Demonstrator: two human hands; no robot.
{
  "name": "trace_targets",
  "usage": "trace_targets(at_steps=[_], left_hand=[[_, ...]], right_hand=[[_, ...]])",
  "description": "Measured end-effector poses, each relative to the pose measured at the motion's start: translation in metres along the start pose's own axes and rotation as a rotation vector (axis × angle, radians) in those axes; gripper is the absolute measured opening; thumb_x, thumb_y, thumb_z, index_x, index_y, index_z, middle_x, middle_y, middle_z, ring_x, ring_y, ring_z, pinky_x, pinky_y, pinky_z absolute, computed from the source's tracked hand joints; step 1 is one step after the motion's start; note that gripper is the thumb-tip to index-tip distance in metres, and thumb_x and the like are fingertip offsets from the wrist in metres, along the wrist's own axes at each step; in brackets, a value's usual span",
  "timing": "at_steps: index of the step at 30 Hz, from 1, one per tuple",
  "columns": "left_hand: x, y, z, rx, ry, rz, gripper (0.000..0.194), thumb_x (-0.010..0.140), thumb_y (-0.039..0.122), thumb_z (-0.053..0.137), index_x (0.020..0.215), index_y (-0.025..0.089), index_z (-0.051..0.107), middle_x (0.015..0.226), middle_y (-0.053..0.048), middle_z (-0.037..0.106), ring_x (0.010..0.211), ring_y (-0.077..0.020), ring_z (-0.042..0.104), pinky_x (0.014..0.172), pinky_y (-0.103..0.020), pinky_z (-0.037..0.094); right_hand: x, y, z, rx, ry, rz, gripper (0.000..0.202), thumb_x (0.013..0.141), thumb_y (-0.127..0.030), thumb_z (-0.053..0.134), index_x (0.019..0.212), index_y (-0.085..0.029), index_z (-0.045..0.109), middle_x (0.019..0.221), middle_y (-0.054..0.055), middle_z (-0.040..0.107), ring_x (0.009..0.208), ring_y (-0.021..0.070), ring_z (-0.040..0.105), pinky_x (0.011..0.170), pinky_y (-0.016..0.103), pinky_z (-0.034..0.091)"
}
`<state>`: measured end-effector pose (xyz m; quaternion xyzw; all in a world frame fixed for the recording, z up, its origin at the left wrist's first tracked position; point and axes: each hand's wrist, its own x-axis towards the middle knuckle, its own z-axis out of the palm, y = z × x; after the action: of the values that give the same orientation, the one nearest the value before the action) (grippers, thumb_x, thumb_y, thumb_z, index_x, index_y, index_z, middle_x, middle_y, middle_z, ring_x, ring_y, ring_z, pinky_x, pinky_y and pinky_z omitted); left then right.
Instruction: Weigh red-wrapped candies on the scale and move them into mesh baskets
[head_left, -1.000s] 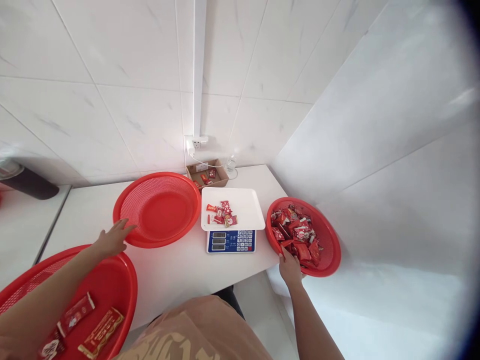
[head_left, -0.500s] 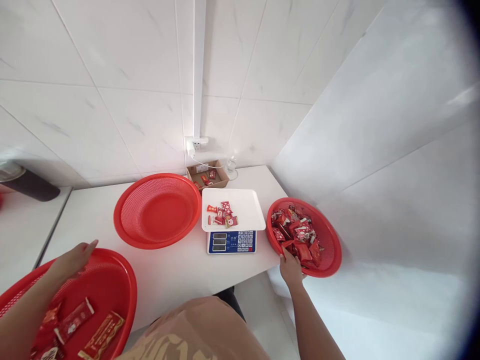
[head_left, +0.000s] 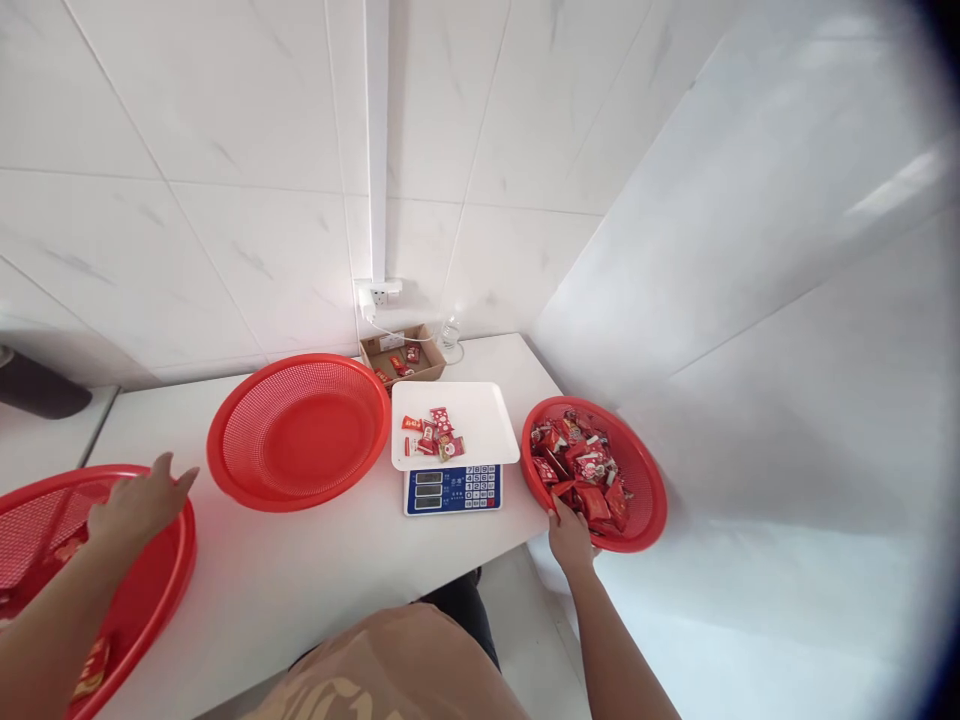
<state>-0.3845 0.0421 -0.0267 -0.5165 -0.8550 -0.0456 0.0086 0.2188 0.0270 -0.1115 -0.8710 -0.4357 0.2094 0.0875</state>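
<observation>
My right hand [head_left: 570, 537] grips the near rim of a red plastic basket [head_left: 646, 482] at the table's right side. Piled inside that basket are many red-wrapped snack packets [head_left: 591, 465]. Over another red basket [head_left: 189, 560] at the lower left, my left hand [head_left: 139, 505] is held with fingers spread and nothing visible in them. A few red packets lie in this left basket, partly hidden by my forearm. Between the hands stands a blue and white digital scale [head_left: 452, 490]. Its white tray [head_left: 487, 425] bears several small red packets [head_left: 439, 437].
A third red basket [head_left: 307, 435] stands on the white table [head_left: 337, 570], left of the scale, with no packets in it. Behind the scale are a small cardboard box [head_left: 420, 370] with packets and a clear bottle [head_left: 450, 332]. A dark cylinder [head_left: 41, 385] lies far left.
The left basket has shifted left and my left hand stays over it, fingers more spread. My right hand keeps its grip on the right basket. The view has turned slightly.
</observation>
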Motion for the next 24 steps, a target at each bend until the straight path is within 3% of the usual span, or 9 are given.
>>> trace_targets(at_steps=[2, 4, 8, 11, 15, 18, 21, 24], left_hand=[[-0.008, 0.039, -0.002, -0.026, 0.052, 0.039, 0.062, 0.082, 0.059, 0.025, 0.123, 0.017, 0.045, 0.123, -0.016, 0.055, 0.123, -0.0337, 0.041, 0.089, -0.055, 0.04], [-0.021, 0.092, 0.002, -0.229, 0.091, 0.274, 0.058, 0.085, 0.053, 0.029, 0.129, 0.016, 0.041, 0.133, -0.015, 0.047, 0.129, -0.0274, 0.036, 0.097, -0.046, 0.039], [-0.051, 0.207, 0.032, -0.362, -0.172, 0.689, 0.052, 0.087, 0.043, 0.037, 0.133, 0.019, 0.039, 0.145, -0.011, 0.036, 0.137, -0.0256, 0.024, 0.107, -0.044, 0.031], [-0.062, 0.268, 0.057, -0.291, -0.308, 0.817, 0.055, 0.084, 0.025, 0.042, 0.137, 0.019, 0.034, 0.149, -0.012, 0.028, 0.139, -0.0287, 0.019, 0.109, -0.047, 0.025], [-0.053, 0.302, 0.072, -0.129, -0.367, 0.816, 0.067, 0.073, 0.013, 0.051, 0.137, 0.025, 0.035, 0.149, -0.011, 0.026, 0.138, -0.0347, 0.015, 0.108, -0.054, 0.019], [-0.04, 0.311, 0.069, -0.088, -0.439, 0.84, 0.063, 0.072, 0.015, 0.052, 0.132, 0.03, 0.039, 0.143, -0.008, 0.033, 0.133, -0.0309, 0.026, 0.103, -0.05, 0.03], [-0.03, 0.317, 0.063, -0.092, -0.492, 0.851, 0.053, 0.074, 0.017, 0.049, 0.126, 0.03, 0.045, 0.131, -0.009, 0.043, 0.119, -0.0277, 0.041, 0.087, -0.043, 0.044], [-0.025, 0.324, 0.061, -0.106, -0.52, 0.837, 0.044, 0.075, 0.017, 0.049, 0.117, 0.029, 0.053, 0.119, -0.008, 0.051, 0.109, -0.0255, 0.048, 0.078, -0.036, 0.048]], right_hand=[[0.002, 0.003, 0.004, 0.009, 0.023, -0.004, 0.047, 0.087, -0.034, 0.032, 0.132, -0.031, 0.046, 0.138, 0.008, 0.046, 0.132, 0.0331, 0.03, 0.098, 0.066, 0.021], [0.004, 0.007, 0.009, 0.022, 0.057, -0.029, 0.047, 0.086, -0.034, 0.031, 0.13, -0.031, 0.048, 0.136, 0.008, 0.047, 0.13, 0.0341, 0.031, 0.097, 0.067, 0.021], [0.007, 0.018, 0.018, 0.011, 0.124, -0.098, 0.047, 0.086, -0.035, 0.029, 0.128, -0.032, 0.05, 0.132, 0.008, 0.052, 0.126, 0.0344, 0.036, 0.093, 0.064, 0.028], [0.012, 0.028, 0.023, 0.004, 0.151, -0.204, 0.048, 0.086, -0.035, 0.029, 0.127, -0.025, 0.052, 0.125, 0.011, 0.056, 0.119, 0.0314, 0.044, 0.093, 0.055, 0.035], [0.02, 0.039, 0.026, 0.032, 0.175, -0.372, 0.048, 0.086, -0.033, 0.03, 0.123, -0.015, 0.055, 0.115, 0.014, 0.062, 0.107, 0.0268, 0.053, 0.096, 0.044, 0.037], [0.022, 0.042, 0.028, 0.045, 0.191, -0.38, 0.047, 0.087, -0.033, 0.031, 0.122, -0.015, 0.056, 0.114, 0.013, 0.062, 0.106, 0.0264, 0.054, 0.095, 0.043, 0.038], [0.022, 0.044, 0.028, 0.081, 0.17, -0.391, 0.047, 0.087, -0.034, 0.03, 0.122, -0.015, 0.056, 0.115, 0.013, 0.062, 0.107, 0.0257, 0.054, 0.095, 0.042, 0.039], [0.022, 0.046, 0.028, 0.116, 0.15, -0.4, 0.049, 0.087, -0.037, 0.031, 0.123, -0.015, 0.055, 0.117, 0.013, 0.061, 0.109, 0.0261, 0.054, 0.096, 0.042, 0.039]])
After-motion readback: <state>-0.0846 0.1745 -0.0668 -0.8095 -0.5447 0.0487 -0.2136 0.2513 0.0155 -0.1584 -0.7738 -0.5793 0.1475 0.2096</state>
